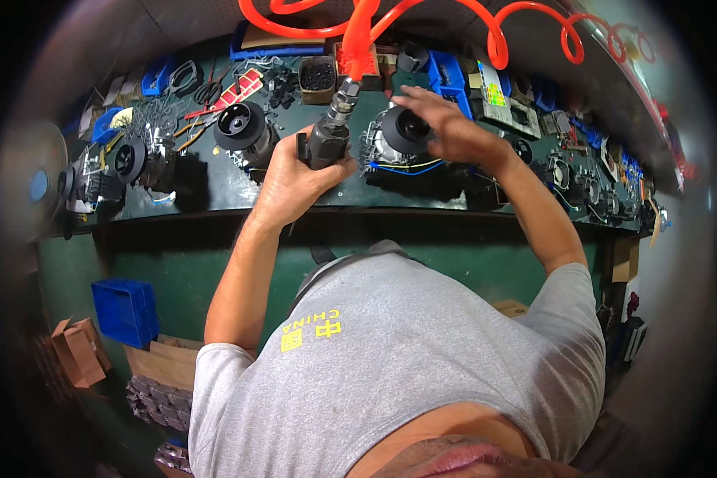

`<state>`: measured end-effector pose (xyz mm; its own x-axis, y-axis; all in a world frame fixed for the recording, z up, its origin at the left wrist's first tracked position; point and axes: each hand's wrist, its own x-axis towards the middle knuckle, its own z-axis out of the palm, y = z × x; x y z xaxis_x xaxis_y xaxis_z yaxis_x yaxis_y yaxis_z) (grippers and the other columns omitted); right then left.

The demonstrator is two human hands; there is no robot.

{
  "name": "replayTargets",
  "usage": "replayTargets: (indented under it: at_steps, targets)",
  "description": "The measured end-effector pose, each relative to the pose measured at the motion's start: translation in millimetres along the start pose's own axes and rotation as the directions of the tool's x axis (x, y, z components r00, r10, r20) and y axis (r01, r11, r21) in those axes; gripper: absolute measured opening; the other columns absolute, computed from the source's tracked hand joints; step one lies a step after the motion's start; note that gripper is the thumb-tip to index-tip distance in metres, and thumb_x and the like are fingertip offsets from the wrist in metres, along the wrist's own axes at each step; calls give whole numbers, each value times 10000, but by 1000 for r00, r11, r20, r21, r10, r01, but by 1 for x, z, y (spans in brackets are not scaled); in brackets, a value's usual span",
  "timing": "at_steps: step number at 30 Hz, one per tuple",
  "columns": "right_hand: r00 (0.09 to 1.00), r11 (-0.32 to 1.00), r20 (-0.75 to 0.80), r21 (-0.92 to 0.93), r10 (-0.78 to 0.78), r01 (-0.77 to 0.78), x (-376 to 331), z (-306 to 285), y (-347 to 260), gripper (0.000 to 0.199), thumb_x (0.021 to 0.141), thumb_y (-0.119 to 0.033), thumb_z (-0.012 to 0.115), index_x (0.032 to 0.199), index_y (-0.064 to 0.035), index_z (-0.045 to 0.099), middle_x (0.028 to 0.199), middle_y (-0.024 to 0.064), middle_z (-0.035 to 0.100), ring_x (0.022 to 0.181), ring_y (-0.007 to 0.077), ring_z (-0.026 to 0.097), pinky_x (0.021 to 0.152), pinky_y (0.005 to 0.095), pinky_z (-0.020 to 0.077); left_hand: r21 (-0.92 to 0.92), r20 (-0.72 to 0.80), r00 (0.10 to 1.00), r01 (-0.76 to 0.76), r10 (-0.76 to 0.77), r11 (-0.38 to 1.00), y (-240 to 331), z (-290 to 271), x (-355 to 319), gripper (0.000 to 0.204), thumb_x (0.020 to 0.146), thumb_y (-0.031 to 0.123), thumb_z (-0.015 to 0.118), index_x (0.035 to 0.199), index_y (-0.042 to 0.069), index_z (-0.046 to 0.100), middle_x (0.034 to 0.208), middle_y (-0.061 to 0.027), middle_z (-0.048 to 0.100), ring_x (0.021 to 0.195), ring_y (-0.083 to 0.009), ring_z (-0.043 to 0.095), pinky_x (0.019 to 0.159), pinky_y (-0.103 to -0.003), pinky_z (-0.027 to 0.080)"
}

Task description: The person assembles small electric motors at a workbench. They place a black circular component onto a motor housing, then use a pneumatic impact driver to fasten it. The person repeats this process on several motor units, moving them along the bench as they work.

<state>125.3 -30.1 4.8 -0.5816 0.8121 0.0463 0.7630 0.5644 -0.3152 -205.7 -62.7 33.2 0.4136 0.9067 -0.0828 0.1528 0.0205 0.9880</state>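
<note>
My left hand [295, 182] is closed around a dark air-powered driver [328, 142]. A metal fitting joins the driver to an orange coiled air hose [362, 40]. Just right of it, a motor unit [386, 150] with a black round fan wheel [406, 129] rests on the dark green workbench [319, 199]. My right hand [454, 131] is over the right side of that fan wheel, fingers stretched out and apart; whether it touches the wheel I cannot tell. Yellow and blue wires [410, 167] run along the unit's near side. Another fan unit [241, 131] stands left of my left hand.
More motor units [147, 159] line the bench at left, with others [589, 187] at right. Behind are a box of black small parts [317, 76], a red tray [243, 89], pliers [191, 135] and blue bins [448, 76]. A blue crate [125, 311] sits below the bench at left.
</note>
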Motion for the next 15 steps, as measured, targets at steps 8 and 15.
replayTargets:
  at_steps: [8,15]
  targets:
    - [991,989,33,67,130,-132,-2,-5,0,801,800,-26,709,1554,-116,452,1630,210,386,1502,417,373,1231,468,349,-7,25,1000,4,-4,1000,-4,1,-2,282,816,148,848,1014,5,706,938,-21,699,865,-107,631,829,-300,528]
    - [996,997,-87,69,-25,31,10,19,-4,747,812,-136,815,1482,-39,501,1551,253,453,1375,446,478,1153,479,410,-142,18,999,-35,38,989,-24,3,-4,282,808,86,836,1037,15,687,915,7,672,825,-79,599,773,-269,521]
